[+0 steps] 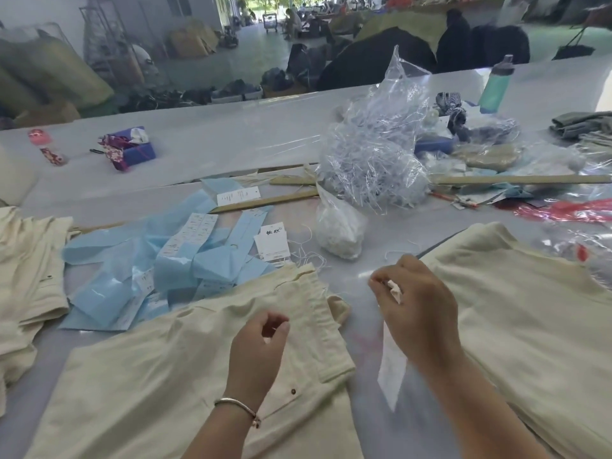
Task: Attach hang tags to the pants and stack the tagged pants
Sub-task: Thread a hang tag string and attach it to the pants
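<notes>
Directly below the head camera, a cream pair of pants (185,369) lies flat on the pale table (231,140), its waistband end toward the middle. The left hand (261,352) hovers over that waistband with fingers curled and thumb meeting forefinger in a pinch; a thread may be between them, but it is too fine to tell. A thin bangle (236,405) circles the left wrist. The right hand (417,303) is raised just right of the waistband, fingertips pinched on something small and white, and a blurred white hang tag (390,369) dangles below it over the bare table.

On the right lies a second cream garment (530,326), spread flat and apart from the first. At the left edge sits a pile of folded cream pants (29,270). Between that pile and the near pants spreads a heap of light blue tags (159,260), with a white printed tag (273,241) at its right edge and loose white strings (311,256) beside it. A small bag of white strings (337,230) stands behind the hands, and a big crumpled clear plastic bag (374,150) rises beyond it. Farther back stand a green bottle (496,87) and a purple tissue box (132,149)
</notes>
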`<state>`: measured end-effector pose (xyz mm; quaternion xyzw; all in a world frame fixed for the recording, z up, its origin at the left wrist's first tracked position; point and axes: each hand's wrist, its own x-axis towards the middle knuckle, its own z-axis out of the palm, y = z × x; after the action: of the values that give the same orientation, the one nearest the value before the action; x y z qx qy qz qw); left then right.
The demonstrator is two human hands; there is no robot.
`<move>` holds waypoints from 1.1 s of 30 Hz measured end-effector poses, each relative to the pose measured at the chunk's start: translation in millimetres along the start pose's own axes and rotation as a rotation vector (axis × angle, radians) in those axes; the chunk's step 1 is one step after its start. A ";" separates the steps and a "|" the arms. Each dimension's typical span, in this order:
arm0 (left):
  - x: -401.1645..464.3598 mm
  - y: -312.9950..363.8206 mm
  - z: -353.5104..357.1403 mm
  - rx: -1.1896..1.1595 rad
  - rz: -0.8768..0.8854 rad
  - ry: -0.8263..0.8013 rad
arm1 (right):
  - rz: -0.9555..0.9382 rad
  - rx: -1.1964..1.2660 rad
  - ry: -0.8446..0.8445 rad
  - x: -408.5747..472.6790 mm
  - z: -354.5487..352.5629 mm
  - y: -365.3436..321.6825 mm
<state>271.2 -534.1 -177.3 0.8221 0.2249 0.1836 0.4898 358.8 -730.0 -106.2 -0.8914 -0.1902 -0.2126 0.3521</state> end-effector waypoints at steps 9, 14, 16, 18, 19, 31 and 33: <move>7.2 -31.3 46.8 0.375 0.204 -0.336 | -0.171 0.144 -0.149 13.2 60.7 13.6; -11.3 -51.3 66.2 0.563 0.253 -0.425 | 0.039 0.227 -0.443 -54.0 90.1 44.8; -11.6 -52.9 65.8 0.548 0.252 -0.403 | 0.108 0.262 -0.492 -78.2 93.2 54.8; -10.8 -52.4 65.3 0.551 0.248 -0.436 | 0.173 0.276 -0.515 -95.2 94.2 61.0; -10.4 -50.4 65.3 0.551 0.230 -0.453 | 0.196 0.272 -0.507 -101.6 94.7 62.9; -1.5 -26.1 55.3 -0.056 -0.352 -0.517 | 0.362 0.233 -0.047 -128.4 122.6 34.9; -3.2 -25.4 52.4 -0.148 -0.425 -0.451 | 0.580 0.434 -0.027 -129.8 130.2 25.0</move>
<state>291.1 -563.0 -223.9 0.7387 0.2634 -0.0936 0.6133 294.2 -679.3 -272.6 -0.8155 0.0253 -0.0467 0.5763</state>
